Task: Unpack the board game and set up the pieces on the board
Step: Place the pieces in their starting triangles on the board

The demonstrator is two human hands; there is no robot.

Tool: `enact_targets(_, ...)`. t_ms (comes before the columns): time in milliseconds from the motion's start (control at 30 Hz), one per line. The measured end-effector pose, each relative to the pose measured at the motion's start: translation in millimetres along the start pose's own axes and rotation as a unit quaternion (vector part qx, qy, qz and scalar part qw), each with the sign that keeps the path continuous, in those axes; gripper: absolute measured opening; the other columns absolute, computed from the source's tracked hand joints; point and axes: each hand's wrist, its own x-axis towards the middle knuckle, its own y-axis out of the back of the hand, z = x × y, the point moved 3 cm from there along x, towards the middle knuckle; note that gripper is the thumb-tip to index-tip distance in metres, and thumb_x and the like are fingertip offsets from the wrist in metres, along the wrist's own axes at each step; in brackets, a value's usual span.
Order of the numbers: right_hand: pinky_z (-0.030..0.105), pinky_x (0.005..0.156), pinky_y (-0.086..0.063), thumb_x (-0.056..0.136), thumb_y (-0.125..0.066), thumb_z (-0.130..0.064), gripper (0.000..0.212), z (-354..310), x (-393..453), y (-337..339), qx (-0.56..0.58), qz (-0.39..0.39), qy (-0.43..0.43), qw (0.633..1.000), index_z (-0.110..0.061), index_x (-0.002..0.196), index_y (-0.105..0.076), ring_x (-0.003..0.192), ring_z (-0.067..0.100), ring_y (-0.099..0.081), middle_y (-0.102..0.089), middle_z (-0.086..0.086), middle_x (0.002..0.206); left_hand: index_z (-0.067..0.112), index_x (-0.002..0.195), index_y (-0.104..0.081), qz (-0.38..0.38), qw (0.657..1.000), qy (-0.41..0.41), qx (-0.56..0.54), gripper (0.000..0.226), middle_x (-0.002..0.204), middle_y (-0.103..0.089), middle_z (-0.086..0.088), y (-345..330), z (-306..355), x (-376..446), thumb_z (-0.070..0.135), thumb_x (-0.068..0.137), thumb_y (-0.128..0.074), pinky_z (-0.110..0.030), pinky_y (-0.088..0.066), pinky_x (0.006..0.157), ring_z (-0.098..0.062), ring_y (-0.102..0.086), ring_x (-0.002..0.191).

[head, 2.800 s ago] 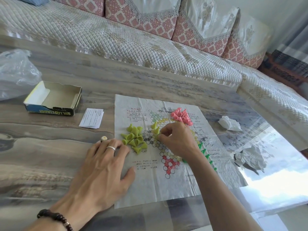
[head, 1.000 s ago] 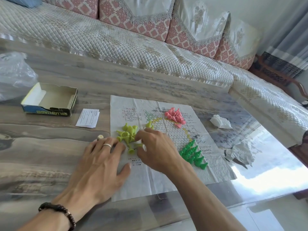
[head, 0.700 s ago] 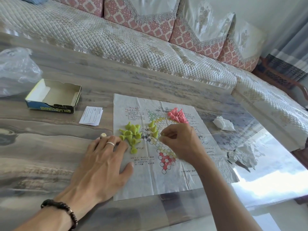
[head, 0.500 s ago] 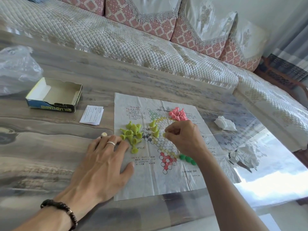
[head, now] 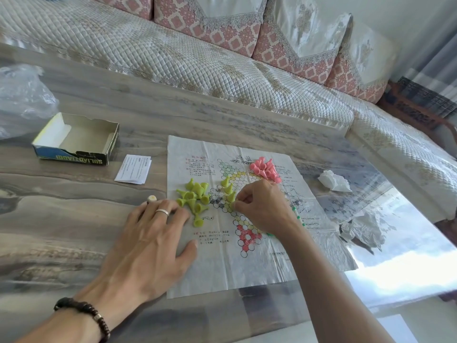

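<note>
A thin paper game board (head: 262, 271) lies flat on the table, printed with a star of circles. A loose heap of yellow-green cone pieces (head: 194, 198) rests on its left side. Three more yellow-green pieces (head: 228, 188) stand in a row on the star. Pink pieces (head: 264, 169) are heaped at the far end. My right hand (head: 262, 206) pinches a yellow-green piece against the board below that row. My left hand (head: 150, 243) lies flat, fingers spread, on the board's left edge. Green pieces (head: 299, 220) peek out behind my right wrist.
An empty open game box (head: 76, 141) sits at the far left, with a folded leaflet (head: 133, 169) beside it. A clear plastic bag (head: 22, 100) lies further left. Crumpled white wrappers (head: 333, 181) lie right of the board. A quilted sofa (head: 197, 58) runs behind the table.
My right hand went to the yellow-green heap, took a piece and came back to the star, lengthening the standing row. My left hand stayed flat on the board's edge.
</note>
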Motion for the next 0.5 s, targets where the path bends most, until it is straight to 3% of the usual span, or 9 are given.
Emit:
enact_targets(133,0.036,0.061,-0.058,0.082,-0.072,-0.023,0.015,3,0,2,0.002,0.006,-0.001,1.0,-0.01,0.075,-0.073,0.063,0.019,-0.067,-0.071,0.002,0.067,0.027,0.102,-0.052,0.003,1.0,-0.004,0.0,0.033,0.106,-0.051,0.007,0,0,0,0.051,0.081,-0.045,-0.037,-0.031,0.101,-0.019,-0.049,0.102)
enact_targets(300,0.028,0.061,-0.058,0.086,-0.064,-0.021,0.015,-6,-13,18,0.028,0.089,0.012,0.996,-0.012,0.08,-0.075,0.061,0.007,-0.065,-0.069,-0.007,0.069,0.025,0.104,-0.054,0.003,1.0,-0.006,0.001,0.036,0.107,-0.053,0.004,-1,0,0,0.051,0.081,-0.044,-0.039,-0.032,0.102,-0.02,-0.05,0.104)
enact_targets(500,0.03,0.067,-0.054,0.085,-0.064,-0.035,0.026,-52,-31,-16,0.036,0.018,0.059,0.997,-0.012,0.078,-0.074,0.067,0.013,-0.064,-0.069,-0.002,0.071,0.023,0.099,-0.054,0.017,1.0,-0.014,-0.013,0.036,0.104,-0.056,0.004,1,-1,0,0.051,0.078,-0.045,-0.036,-0.031,0.097,-0.023,-0.053,0.1)
